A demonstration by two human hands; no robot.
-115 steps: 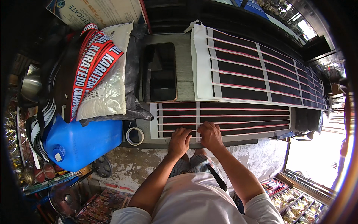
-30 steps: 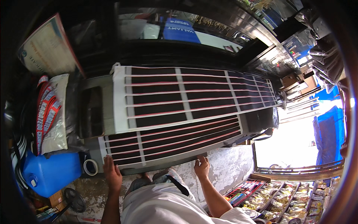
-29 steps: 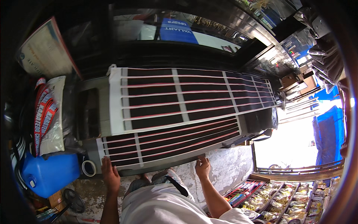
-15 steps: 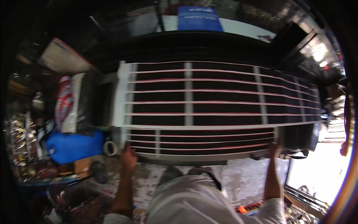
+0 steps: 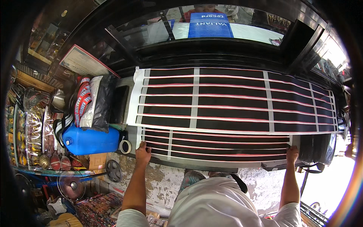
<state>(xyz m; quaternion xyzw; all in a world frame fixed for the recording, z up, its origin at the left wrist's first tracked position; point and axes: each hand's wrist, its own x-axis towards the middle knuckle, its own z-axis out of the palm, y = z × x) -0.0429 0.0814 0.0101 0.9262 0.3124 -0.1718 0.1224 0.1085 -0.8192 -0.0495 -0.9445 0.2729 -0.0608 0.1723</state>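
Observation:
Two long black sheets with white and red lines running lengthwise lie on a dark counter. The larger striped sheet (image 5: 230,102) is at the back, crossed by grey tape-like bands, with a white margin at its left end. In front lies a narrower striped sheet (image 5: 227,146); its back edge meets the larger sheet's front edge. My left hand (image 5: 143,154) is closed at its front left corner, the fingers bent at the edge. My right hand (image 5: 292,154) is closed at its right end. Both arms reach forward, and the fingertips are partly hidden.
Left of the sheets are a roll of tape (image 5: 125,146), a blue jug (image 5: 90,140), a black-and-white plastic package (image 5: 99,102) and red printed straps (image 5: 81,99). A blue book (image 5: 210,26) shows behind glass at the back. Dark wrapped rolls (image 5: 319,147) sit at the right.
The view has shifted, so the counter sits further right in it, and it is sharper. My hands remain at the two ends of the narrower sheet.

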